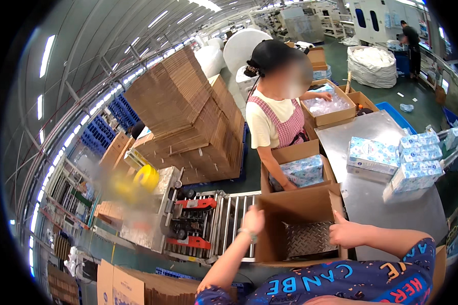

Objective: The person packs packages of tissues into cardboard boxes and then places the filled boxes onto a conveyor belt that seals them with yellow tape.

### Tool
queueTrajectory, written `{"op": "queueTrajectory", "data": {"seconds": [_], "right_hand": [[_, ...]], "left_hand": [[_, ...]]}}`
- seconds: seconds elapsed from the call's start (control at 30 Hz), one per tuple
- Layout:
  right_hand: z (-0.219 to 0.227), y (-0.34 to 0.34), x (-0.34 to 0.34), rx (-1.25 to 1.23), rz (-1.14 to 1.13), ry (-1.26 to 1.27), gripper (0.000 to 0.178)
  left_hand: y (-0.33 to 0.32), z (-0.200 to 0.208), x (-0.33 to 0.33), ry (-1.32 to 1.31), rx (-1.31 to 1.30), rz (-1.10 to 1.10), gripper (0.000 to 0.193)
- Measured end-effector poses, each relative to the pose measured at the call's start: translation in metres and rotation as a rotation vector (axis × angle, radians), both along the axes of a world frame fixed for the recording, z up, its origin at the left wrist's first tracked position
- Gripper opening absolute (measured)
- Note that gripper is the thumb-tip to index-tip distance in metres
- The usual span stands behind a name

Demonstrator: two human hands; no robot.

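In front of me stands an open cardboard box (296, 209). Patterned metal plate (305, 239) shows inside it where a bottom would be. My right hand (342, 232) is at the box's right wall, fingers curled on the cardboard and index finger extended along it. Beside the left wall is my left hand (253, 220), blurred by motion; whether it touches the box is unclear. Just beyond, another open box (318, 148) holds blue-and-white packs (301, 172). A co-worker in a pink checked apron (282, 119) has one hand inside that box.
A metal table (361, 203) to the right bears several blue-and-white packs (374, 152). Left of the box are a roller conveyor (234, 218) and a red-and-black taping machine (193, 221). Flattened cartons (188, 132) are stacked behind. A box of clear plastic (328, 105) stands past the co-worker.
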State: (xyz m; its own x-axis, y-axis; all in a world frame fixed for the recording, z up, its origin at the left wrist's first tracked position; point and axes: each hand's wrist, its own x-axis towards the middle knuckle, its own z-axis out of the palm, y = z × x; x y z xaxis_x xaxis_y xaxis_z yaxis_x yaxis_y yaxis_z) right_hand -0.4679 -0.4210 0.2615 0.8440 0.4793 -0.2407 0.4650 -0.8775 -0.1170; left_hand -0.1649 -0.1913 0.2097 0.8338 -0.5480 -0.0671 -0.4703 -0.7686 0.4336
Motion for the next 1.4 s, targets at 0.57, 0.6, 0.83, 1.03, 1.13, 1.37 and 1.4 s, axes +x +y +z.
{"op": "queueTrajectory", "data": {"seconds": [0.57,0.6,0.83,1.03,1.13,1.37,1.4], "right_hand": [[-0.022,-0.075,0.137,0.450,-0.399,-0.854,0.062],[-0.022,-0.096,0.136,0.369,-0.499,-0.666,0.055],[-0.131,-0.084,0.063,-0.024,0.066,-0.241,0.069],[-0.124,-0.134,0.136,1.156,-0.910,-0.491,0.025],[-0.264,-0.201,0.124,1.337,-1.141,-0.488,0.022],[-0.251,0.033,0.104,1.387,-1.304,0.799,0.070],[-0.222,0.045,0.113,1.359,-1.223,0.816,0.073]], "left_hand": [[-0.007,-0.046,-0.131,1.022,0.489,-0.912,0.089],[-0.002,-0.028,-0.135,1.798,0.210,-0.679,0.083],[-0.012,0.000,-0.120,-0.099,-0.029,-0.939,0.080],[-0.016,-0.126,-0.065,-0.116,-0.146,-0.560,0.085],[0.068,-0.132,0.008,-0.238,-0.046,-0.426,0.059],[0.291,-0.212,0.016,0.700,-0.647,0.555,0.059],[0.301,-0.222,0.007,0.830,-0.837,0.605,0.062]]}}
